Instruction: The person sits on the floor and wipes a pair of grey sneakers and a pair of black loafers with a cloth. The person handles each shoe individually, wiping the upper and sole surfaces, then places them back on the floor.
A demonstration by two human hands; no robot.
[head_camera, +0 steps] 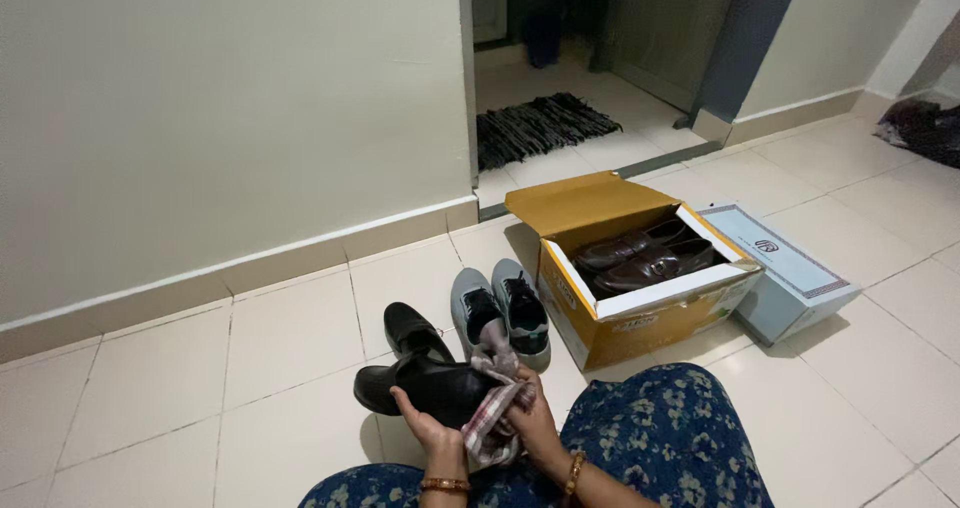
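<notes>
Pale wall [230,108], cream tiled floor [150,388], dark doormat [540,126] at doorway.

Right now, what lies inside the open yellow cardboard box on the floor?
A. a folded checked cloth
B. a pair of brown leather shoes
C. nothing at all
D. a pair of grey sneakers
B: the open yellow box holds a pair of brown leather shoes; the grey sneakers stand on the tiles to its left, outside it.

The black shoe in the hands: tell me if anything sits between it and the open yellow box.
Yes. The pair of grey sneakers stands on the floor between the black shoe and the open yellow box. The left hand cups the shoe; the right hand presses a checked cloth to it.
</notes>
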